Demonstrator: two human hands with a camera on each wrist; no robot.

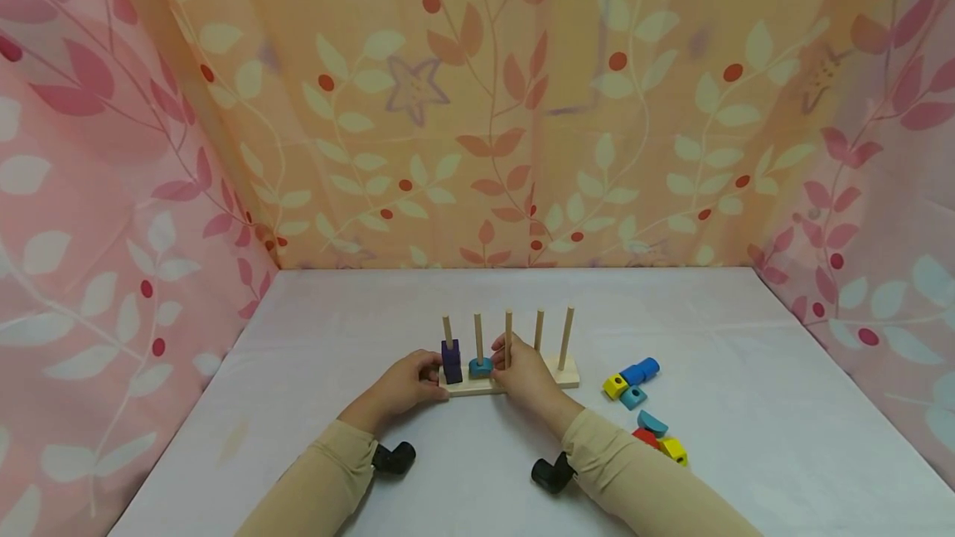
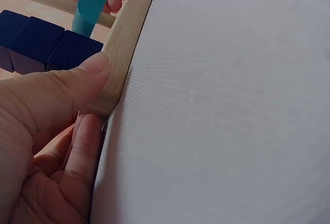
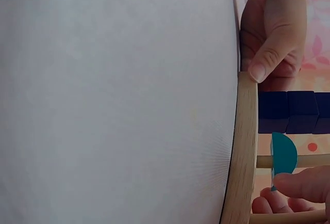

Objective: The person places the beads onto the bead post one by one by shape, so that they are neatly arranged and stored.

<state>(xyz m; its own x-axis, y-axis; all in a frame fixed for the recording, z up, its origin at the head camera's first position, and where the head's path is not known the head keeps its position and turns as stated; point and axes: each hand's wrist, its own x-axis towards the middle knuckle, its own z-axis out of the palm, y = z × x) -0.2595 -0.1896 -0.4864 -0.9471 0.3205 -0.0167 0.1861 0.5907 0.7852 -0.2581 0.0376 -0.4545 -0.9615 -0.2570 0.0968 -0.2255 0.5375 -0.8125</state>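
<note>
A wooden peg board (image 1: 470, 389) with several upright pegs stands on the table. Dark blue square blocks (image 1: 451, 361) are stacked on its leftmost peg. On the second peg sits a teal half-round block (image 3: 283, 153), a little above the base in the right wrist view. My right hand (image 1: 528, 375) pinches that block's edge between thumb and fingers. With thumb on top and fingers at the end, my left hand (image 1: 406, 381) grips the left end of the base. The other pegs (image 1: 567, 338) carry no blocks.
Right of the board lie loose blocks: a blue piece (image 1: 640, 371), a yellow one (image 1: 615, 386) and a teal one (image 1: 633, 397). Closer to me are a teal half-round (image 1: 652, 423), a red piece (image 1: 645, 437) and another yellow block (image 1: 673, 451). Patterned curtains (image 1: 477, 106) enclose the white table.
</note>
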